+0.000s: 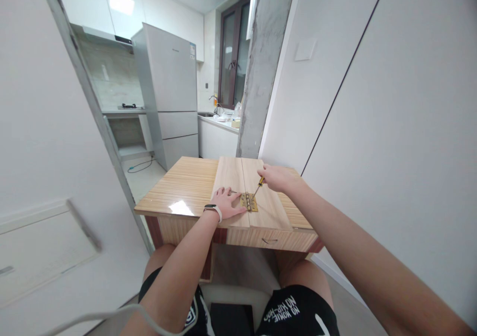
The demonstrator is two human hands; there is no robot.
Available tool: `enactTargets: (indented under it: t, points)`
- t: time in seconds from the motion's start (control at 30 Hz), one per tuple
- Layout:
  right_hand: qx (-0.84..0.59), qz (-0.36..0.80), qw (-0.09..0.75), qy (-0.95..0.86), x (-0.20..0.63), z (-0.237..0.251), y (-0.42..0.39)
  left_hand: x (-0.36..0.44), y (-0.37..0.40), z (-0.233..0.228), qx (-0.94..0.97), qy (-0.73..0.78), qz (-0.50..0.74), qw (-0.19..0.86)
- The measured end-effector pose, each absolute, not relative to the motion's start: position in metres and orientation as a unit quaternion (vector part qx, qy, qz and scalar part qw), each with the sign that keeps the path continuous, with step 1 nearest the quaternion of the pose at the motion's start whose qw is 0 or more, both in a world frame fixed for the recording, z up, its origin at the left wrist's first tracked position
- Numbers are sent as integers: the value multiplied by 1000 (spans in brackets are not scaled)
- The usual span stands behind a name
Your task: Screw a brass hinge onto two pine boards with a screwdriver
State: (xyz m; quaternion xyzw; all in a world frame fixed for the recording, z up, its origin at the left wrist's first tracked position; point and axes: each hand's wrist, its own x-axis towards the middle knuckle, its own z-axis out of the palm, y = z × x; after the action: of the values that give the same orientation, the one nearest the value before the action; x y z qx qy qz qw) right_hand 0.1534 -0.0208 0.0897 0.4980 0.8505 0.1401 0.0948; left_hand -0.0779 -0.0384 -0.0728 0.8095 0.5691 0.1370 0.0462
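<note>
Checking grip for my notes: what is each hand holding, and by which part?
The right hand holds a screwdriver by its handle. The left hand holds nothing; it lies flat on a wooden board.

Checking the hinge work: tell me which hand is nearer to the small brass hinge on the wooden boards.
Left. The left hand lies flat on the board, its fingertips right beside the small brass hinge. The right hand is up and to the right, holding a yellow-handled screwdriver that points down at it.

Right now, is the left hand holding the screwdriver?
No, the left hand lies flat on the board; the right hand holds the screwdriver.
</note>
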Motion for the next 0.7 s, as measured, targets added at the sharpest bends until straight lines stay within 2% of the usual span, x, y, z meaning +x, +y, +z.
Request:
enactTargets:
  t: [0.17,0.33,0.7]
  points:
    - [468,173,79,863,152,90,-24,-78,-38,-73,810,568,139,45]
    - [476,153,92,861,152,90,-24,-78,-40,-70,810,567,143,43]
    - [587,111,108,795,139,93,-19,-77,-43,-65,810,571,125,53]
